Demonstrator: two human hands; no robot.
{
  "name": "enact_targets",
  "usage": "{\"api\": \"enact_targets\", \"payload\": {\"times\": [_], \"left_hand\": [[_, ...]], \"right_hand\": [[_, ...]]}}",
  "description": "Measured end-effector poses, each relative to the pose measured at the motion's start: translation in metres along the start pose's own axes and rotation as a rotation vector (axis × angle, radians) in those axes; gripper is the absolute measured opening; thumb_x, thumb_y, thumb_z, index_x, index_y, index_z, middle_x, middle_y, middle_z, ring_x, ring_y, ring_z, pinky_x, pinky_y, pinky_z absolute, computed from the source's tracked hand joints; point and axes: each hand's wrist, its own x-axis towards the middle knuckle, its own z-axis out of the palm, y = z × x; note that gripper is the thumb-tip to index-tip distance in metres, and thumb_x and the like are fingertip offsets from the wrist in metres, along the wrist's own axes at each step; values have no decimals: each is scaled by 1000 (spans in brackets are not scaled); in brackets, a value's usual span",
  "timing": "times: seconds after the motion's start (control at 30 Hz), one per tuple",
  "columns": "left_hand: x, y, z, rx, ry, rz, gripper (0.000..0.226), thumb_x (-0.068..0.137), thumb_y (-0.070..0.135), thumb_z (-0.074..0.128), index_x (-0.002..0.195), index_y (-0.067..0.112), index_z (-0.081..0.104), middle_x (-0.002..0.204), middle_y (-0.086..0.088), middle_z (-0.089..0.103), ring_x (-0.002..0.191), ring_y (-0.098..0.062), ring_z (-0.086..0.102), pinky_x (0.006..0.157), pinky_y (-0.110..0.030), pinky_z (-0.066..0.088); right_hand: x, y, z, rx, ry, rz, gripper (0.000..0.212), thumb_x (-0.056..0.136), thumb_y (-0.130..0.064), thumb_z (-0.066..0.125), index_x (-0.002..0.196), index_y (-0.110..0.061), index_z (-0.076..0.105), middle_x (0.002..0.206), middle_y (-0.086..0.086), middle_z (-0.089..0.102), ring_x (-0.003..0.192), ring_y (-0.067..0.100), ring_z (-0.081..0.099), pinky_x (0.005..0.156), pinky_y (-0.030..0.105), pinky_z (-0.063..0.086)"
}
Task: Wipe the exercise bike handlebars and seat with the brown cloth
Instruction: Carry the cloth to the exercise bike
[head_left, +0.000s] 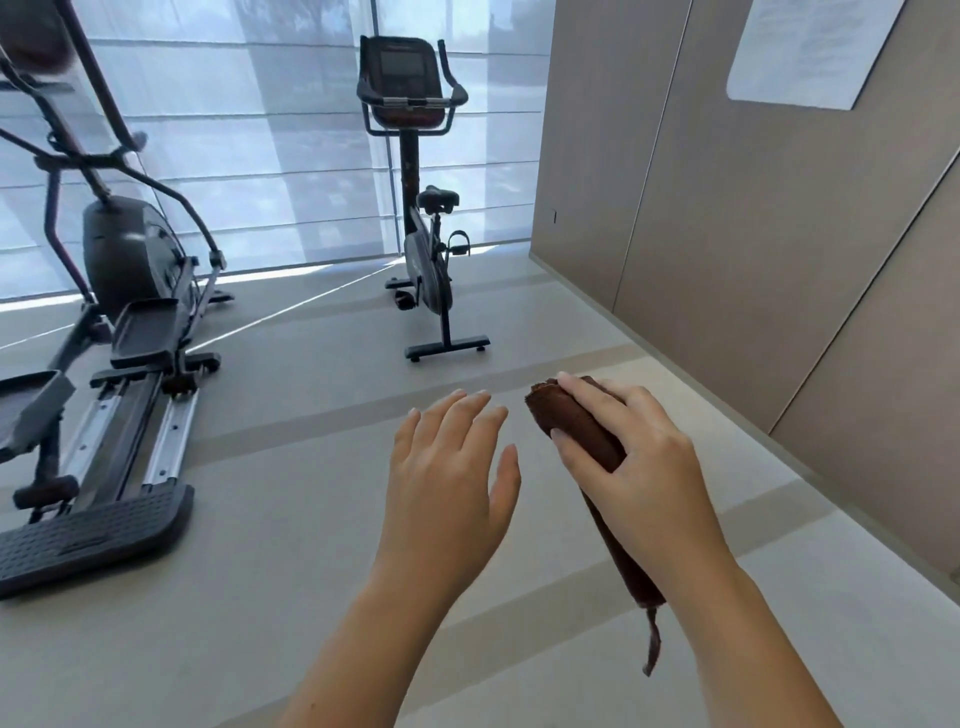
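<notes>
1. Firstly, elliptical trainer (130, 312): the largest machine, at 9 o'clock of the view. It is not part of the task. No maker's mark is legible.
2. Exercise bike (423, 270): stands on the floor (291, 519) at 11 o'clock from both hands, well apart from them. Its long axis runs roughly 12 to 6, with the rear stabiliser bar toward the person. The console screen is dark, and marks on the upright post are too small to read.
3. Wall sheet (810, 47): pale paper at 1 o'clock, with print too blurred to read.
4. Brown cloth (576, 426): a long rolled bundle held in the air at 4 o'clock of the view, not touching the bike. Its axis runs from 11 o'clock at the fingertips to 5 o'clock under the wrist, where a thin tail hangs down.
5. Right hand (639, 457): grips the upper end of the cloth, fingers curled over the top and thumb pressed on the near side.
6. Left hand (452, 467): holds nothing, at 9 o'clock of the cloth and just beside it. Its fingers are straight and close together, thumb apart.
7. Handlebars (410, 101): at the far, upper end of the bike, untouched.
8. Seat (438, 197): below the handlebars and probably the nearer target. Both hands seem about equally far from it, so the coming move likely calls for walking toward 11 o'clock.
</notes>
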Motion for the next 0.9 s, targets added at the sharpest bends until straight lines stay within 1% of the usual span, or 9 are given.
{"api": "enact_targets", "payload": {"times": [0.1,0.17,0.3,0.43,0.53,0.63,0.67,0.8,0.9], "left_hand": [[64,-22,33,-19,16,-18,30,84,21,53,108,6,63,114,-10,64,112,-29,56,94,-52,43],[101,-39,50,-12,27,-20,32,86,24,49,108,6,63,114,-10,64,111,-29,56,94,-51,43],[154,-82,76,13,57,-54,29,82,19,55,107,5,64,113,-10,65,110,-29,57,94,-49,43],[200,-138,101,23,85,-80,35,85,25,44,107,5,63,113,-10,64,111,-29,56,94,-49,44],[232,-192,124,28,88,-112,36,85,25,42,107,5,63,113,-10,64,111,-29,56,94,-49,43],[267,-257,141,36,94,-147,36,84,25,42,105,5,63,113,-10,64,111,-30,56,94,-49,43],[280,-281,145,40,102,-158,36,84,24,42,105,4,63,112,-10,64,111,-30,56,93,-49,43],[342,-370,149,61,125,-190,36,85,25,42,106,4,63,112,-10,64,111,-29,56,94,-45,40],[386,-430,151,86,153,-211,36,86,26,41,107,6,62,113,-10,64,111,-29,56,94,-44,40]], "right_hand": [[72,24,17,3,-5,-7,46,84,-28,63,128,-30,51,123,-3,53,110,13,51,88,16,36],[116,32,30,8,-11,-27,46,83,-28,63,128,-30,51,123,-4,53,109,13,51,87,13,35],[186,41,64,49,-40,-57,46,83,-28,63,127,-32,51,122,-6,52,108,9,50,88,9,34],[249,49,116,64,-95,-89,47,83,-29,63,128,-33,50,124,-5,52,109,12,51,91,21,41],[300,54,166,68,-102,-94,47,83,-29,63,128,-32,50,124,-5,52,110,11,50,91,20,40],[352,51,223,66,-120,-99,46,83,-28,64,127,-32,51,123,-7,53,108,8,50,88,9,33],[372,48,243,63,-136,-105,45,83,-29,64,126,-33,51,123,-7,52,109,8,50,87,8,32],[460,19,314,47,-209,-146,44,84,-32,61,127,-35,50,124,-7,51,109,11,51,90,19,41],[521,1,361,64,-219,-179,44,84,-33,61,127,-36,50,124,-8,51,108,7,50,90,18,40]]}}
